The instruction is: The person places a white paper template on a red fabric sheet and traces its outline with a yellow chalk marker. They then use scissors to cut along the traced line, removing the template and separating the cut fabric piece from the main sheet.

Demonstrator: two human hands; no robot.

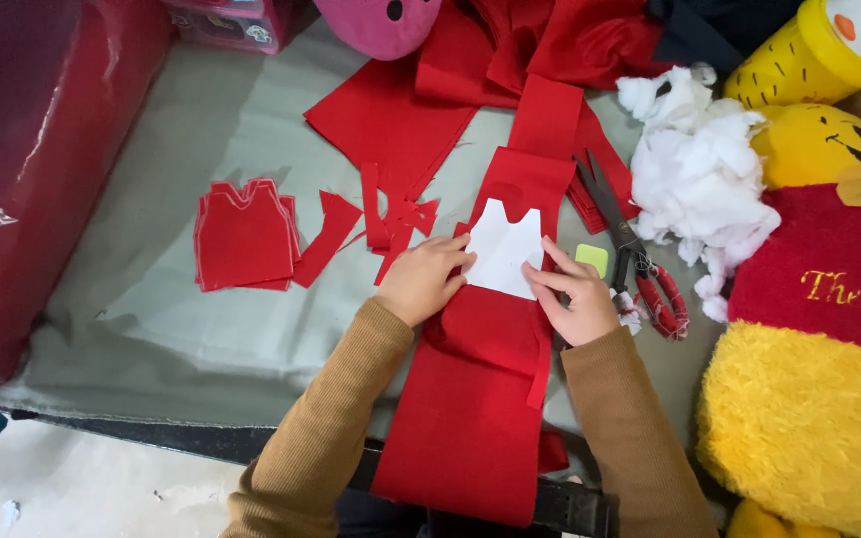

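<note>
Both hands pin a white vest-shaped paper template (pixel 503 249) flat onto a long red felt strip (pixel 475 399) that runs from 12 o'clock down over the near edge of the grey cloth-covered tabletop (pixel 181 189). Left hand (pixel 423 279), at the template's 9 o'clock edge, fingers together and curled, fingertips pressing the paper's left edge. Right hand (pixel 572 297), at its 3 o'clock edge, fingers loosely spread, fingertips on the lower right corner; grips nothing. At 9 o'clock from the left hand, well apart: stack of red felt vest-shaped cutouts (pixel 246 237), with red felt offcuts (pixel 396 224) between. Just beside the right hand at 3 o'clock: scissors with red-wrapped handles (pixel 640 261) and a small yellow-green block (pixel 592 257). Further at 2 o'clock: pile of white stuffing (pixel 695 169), then a yellow plush bear in a red shirt (pixel 819 299).
</note>
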